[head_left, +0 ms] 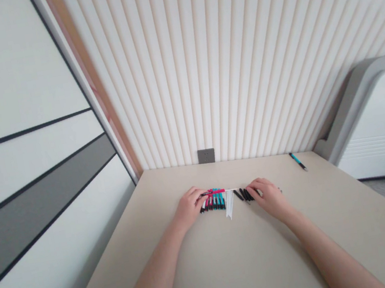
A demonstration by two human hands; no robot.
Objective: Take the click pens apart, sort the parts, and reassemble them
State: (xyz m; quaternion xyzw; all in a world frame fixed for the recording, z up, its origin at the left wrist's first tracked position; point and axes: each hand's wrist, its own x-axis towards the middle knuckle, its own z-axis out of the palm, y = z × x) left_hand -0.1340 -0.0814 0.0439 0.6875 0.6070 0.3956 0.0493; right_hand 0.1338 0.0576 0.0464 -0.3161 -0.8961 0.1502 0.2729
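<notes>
The left hand (190,208) grips a pink pen (213,192) laid across a tight, parallel row of pens (214,203). The right hand (269,197) curls over black pieces (245,194), its grip unclear. Everything sits mid-desk (235,260), nearer the far edge.

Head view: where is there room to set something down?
Bare tabletop lies between the forearms below the pen row, and right of the right hand by the teal pen. Crowded: between the left hand and right hand.
</notes>
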